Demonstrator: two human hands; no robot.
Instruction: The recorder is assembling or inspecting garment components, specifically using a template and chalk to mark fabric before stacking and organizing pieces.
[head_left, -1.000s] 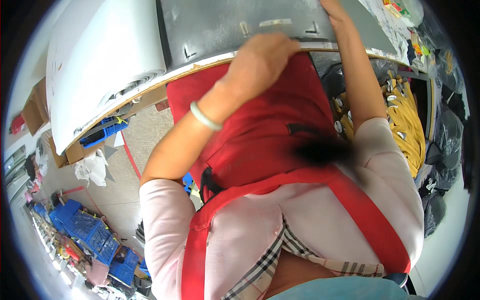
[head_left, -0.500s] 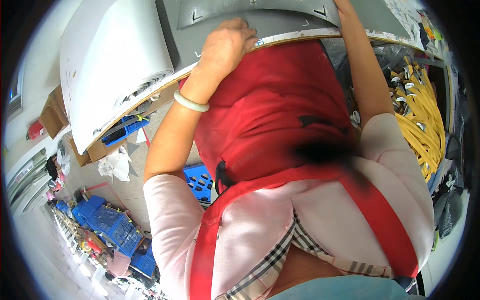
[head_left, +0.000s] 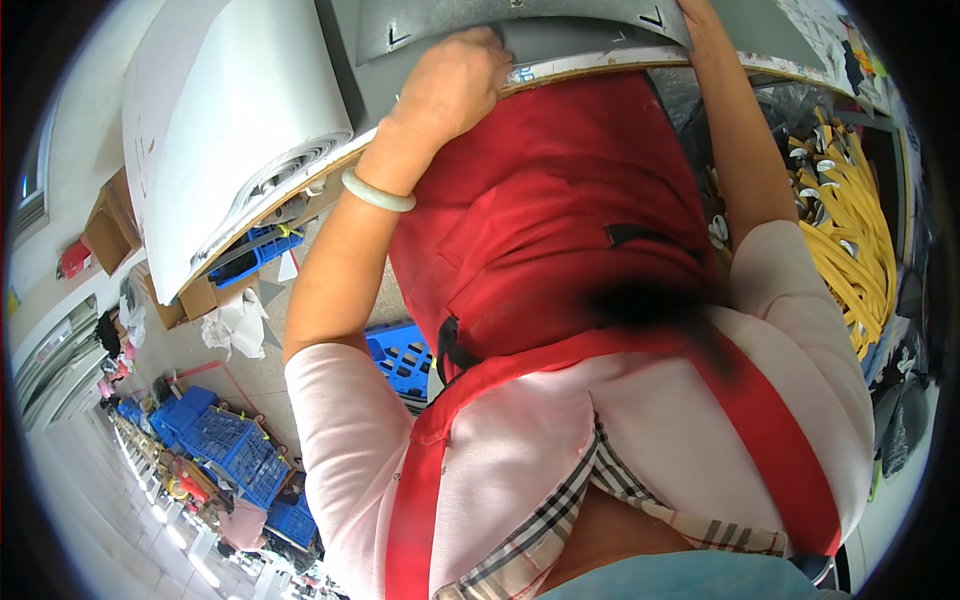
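Observation:
A curved grey plate with black corner-shaped cutouts lies on a dark grey sheet at the table's near edge. The sheet bears small pale corner marks. My left hand, with a pale bangle on the wrist, rests at the edge just below the plate. Its fingers are curled in, and their tips are hidden, so what they pinch does not show. At the plate's right end is my right hand, against the plate's corner. The picture's upper edge cuts off most of its fingers.
A large roll of white sheet covers the table's left part. Under the table on the right hangs a bundle of yellow strips. Blue crates stand on the floor at left, near crumpled white paper and cardboard boxes.
My left hand's fingers, spread along the sheet's edge before, are now curled in, and the hand sits slightly higher. My right hand stays at the plate's right end. The view has shifted slightly.

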